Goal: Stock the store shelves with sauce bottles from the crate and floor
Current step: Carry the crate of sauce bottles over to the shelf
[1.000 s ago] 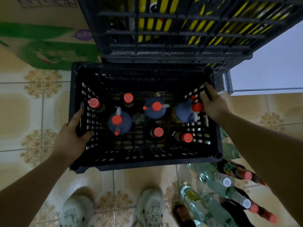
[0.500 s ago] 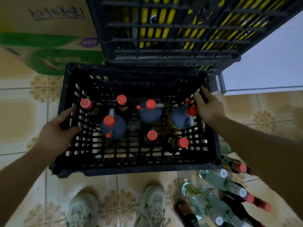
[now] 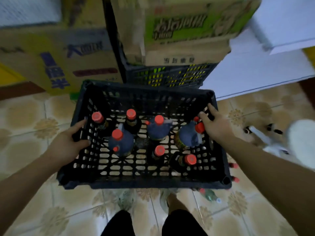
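1. The left hand [image 3: 68,143] is gripping the left wall of the black crate [image 3: 144,182], fingers curling over the rim and in through the lattice.
2. The right hand [image 3: 215,124] is clasping the right wall near the far corner, fingers hooking over its rim.
3. The crate is hanging between both hands above the tiled floor [image 3: 23,120], its near edge lying over the person's shoes; the legs in dark trousers [image 3: 117,223] are showing below it.
4. Seven sauce bottles with red caps are standing upright inside the crate: three big dark jugs, namely one at centre-left [image 3: 121,142], one in the middle [image 3: 159,128] and one on the right [image 3: 189,137] just beside the right hand, plus four slim bottles at far left [image 3: 97,117], at the far middle [image 3: 131,114], at the near middle [image 3: 159,150] and at near right [image 3: 190,160].
5. More bottles are lying on the floor, peeking out past the crate's near right corner [image 3: 211,195].
6. Cardboard boxes are standing beyond the crate, a blue-lettered one [image 3: 56,57] to the left and a green-printed one [image 3: 184,26] resting on another black crate [image 3: 168,75].
7. The surroundings are looking blurred, so the box lettering is not readable.
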Available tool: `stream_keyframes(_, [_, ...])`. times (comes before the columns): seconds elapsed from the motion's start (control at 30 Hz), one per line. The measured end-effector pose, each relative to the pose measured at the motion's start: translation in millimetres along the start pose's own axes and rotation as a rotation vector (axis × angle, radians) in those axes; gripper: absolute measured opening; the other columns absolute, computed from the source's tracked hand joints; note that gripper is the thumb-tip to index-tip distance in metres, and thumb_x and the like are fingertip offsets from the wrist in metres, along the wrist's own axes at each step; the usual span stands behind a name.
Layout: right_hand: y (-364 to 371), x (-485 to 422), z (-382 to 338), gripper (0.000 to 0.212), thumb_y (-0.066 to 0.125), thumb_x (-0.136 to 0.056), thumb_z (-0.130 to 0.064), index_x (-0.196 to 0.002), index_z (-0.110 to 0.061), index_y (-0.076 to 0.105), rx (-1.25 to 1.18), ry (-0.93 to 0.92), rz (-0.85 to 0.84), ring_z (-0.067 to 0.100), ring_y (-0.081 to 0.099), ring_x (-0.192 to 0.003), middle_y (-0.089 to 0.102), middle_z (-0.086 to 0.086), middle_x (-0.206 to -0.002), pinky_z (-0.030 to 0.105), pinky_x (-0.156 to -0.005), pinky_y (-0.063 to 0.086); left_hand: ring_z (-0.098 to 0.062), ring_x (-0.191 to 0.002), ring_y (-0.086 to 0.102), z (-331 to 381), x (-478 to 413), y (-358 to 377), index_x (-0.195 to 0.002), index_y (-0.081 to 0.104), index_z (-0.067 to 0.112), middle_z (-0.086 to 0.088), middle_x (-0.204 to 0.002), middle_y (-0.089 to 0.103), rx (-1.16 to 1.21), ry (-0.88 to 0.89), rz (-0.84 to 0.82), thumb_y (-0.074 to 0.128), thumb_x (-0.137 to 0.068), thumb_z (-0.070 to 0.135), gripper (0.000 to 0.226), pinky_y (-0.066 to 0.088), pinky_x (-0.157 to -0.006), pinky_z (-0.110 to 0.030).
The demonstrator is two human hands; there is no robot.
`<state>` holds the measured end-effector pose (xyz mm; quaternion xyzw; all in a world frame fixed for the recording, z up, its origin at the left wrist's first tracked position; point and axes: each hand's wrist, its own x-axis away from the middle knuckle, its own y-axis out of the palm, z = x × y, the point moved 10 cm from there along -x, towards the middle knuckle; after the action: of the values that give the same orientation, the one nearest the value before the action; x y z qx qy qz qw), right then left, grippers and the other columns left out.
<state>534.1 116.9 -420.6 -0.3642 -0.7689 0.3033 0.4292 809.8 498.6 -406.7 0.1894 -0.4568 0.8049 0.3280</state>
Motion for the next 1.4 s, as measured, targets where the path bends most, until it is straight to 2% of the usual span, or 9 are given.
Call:
stream_keyframes(0.13, [-73, 80, 6, 0.063, 0.036, -0.092, -0.067, -0.149, -0.042, 0.029, -0.015, 0.108, 0.109, 0.037, 0.054, -0.119, 0.049, 0.014, -0.144, 0.039, -0.098, 0.046, -0.025, -0.085, 0.062, 60, 41, -44, -0.146, 0.031, 0.039, -0.007, -0.145, 0.044, -0.116, 0.158, -0.088, 0.065, -0.088, 0.015, 0.071, 0.050, -0.064, -0.034])
stream_keyframes(0.23, [-122, 146, 27, 0.066, 0.032, -0.089, -0.071, -0.149, -0.044, 0.027, -0.077, 0.199, 0.178, 0.034, 0.059, -0.108, 0.051, 0.013, -0.142, 0.039, -0.086, 0.051, -0.033, -0.108, 0.057, 116, 73, -61, -0.146, 0.032, 0.037, -0.005, -0.152, 0.035, -0.200, 0.290, -0.137, 0.065, -0.089, 0.015, 0.070, 0.046, -0.067, -0.032])
stream_keyframes(0.37, [-182, 232, 68, 0.063, 0.033, -0.093, -0.068, -0.150, -0.042, 0.027, -0.190, 0.320, 0.299, 0.033, 0.060, -0.106, 0.051, 0.012, -0.143, 0.032, -0.070, 0.047, -0.029, -0.103, 0.059, 191, 119, -60, -0.142, 0.040, 0.034, -0.007, -0.144, 0.046, -0.226, 0.487, -0.212, 0.069, -0.086, 0.014, 0.066, 0.049, -0.078, -0.035])
stream_keyframes(0.43, [-208, 276, 92, 0.061, 0.033, -0.094, -0.065, -0.149, -0.040, 0.030, -0.244, 0.366, 0.389, 0.030, 0.061, -0.102, 0.046, 0.010, -0.147, 0.032, -0.073, 0.048, -0.023, -0.092, 0.059, 224, 146, -47, -0.140, 0.043, 0.033, -0.009, -0.136, 0.052, -0.239, 0.563, -0.246, 0.069, -0.085, 0.014, 0.063, 0.046, -0.070, -0.030])
stream_keyframes(0.7, [-285, 453, 212, 0.058, 0.040, -0.094, -0.061, -0.146, -0.034, 0.041, -0.351, 0.552, 0.698, 0.032, 0.052, -0.124, 0.048, 0.008, -0.146, 0.037, -0.099, 0.045, -0.030, -0.123, 0.049, 326, 277, 47, -0.136, 0.050, 0.031, -0.011, -0.143, 0.046, -0.294, 0.849, -0.413, 0.074, -0.080, 0.011, 0.064, 0.039, -0.086, -0.032])
stream_keyframes(0.83, [-304, 536, 276, 0.057, 0.041, -0.095, -0.059, -0.146, -0.033, 0.042, -0.384, 0.641, 0.771, 0.031, 0.054, -0.119, 0.047, 0.008, -0.146, 0.034, -0.091, 0.046, -0.031, -0.112, 0.056, 352, 355, 107, -0.135, 0.053, 0.028, -0.014, -0.134, 0.055, -0.328, 0.946, -0.488, 0.076, -0.076, 0.005, 0.067, 0.043, -0.086, -0.033])
stream_keyframes(1.0, [-328, 616, 352, 0.056, 0.039, -0.097, -0.056, -0.147, -0.029, 0.040, -0.371, 0.717, 0.805, 0.032, 0.044, -0.132, 0.041, 0.007, -0.151, 0.033, -0.099, 0.039, -0.031, -0.118, 0.052, 362, 437, 185, -0.136, 0.052, 0.028, -0.014, -0.135, 0.054, -0.401, 1.031, -0.558, 0.077, -0.075, 0.007, 0.069, 0.040, -0.096, -0.033])
stream_keyframes(1.23, [-361, 648, 438, 0.053, 0.037, -0.099, -0.053, -0.145, -0.029, 0.042, -0.371, 0.813, 0.810, 0.029, 0.056, -0.115, 0.053, 0.007, -0.141, 0.033, -0.091, 0.043, -0.030, -0.118, 0.053, 384, 490, 290, -0.136, 0.052, 0.023, -0.014, -0.134, 0.054, -0.445, 1.040, -0.623, 0.076, -0.076, 0.005, 0.066, 0.039, -0.099, -0.034])
stream_keyframes(1.4, [-383, 629, 500, 0.053, 0.039, -0.098, -0.053, -0.144, -0.027, 0.045, -0.442, 0.869, 0.846, 0.032, 0.049, -0.127, 0.047, 0.006, -0.147, 0.038, -0.104, 0.041, -0.028, -0.120, 0.052, 436, 501, 370, -0.139, 0.047, 0.027, -0.011, -0.139, 0.051, -0.496, 1.077, -0.690, 0.075, -0.078, 0.008, 0.069, 0.041, -0.097, -0.034])
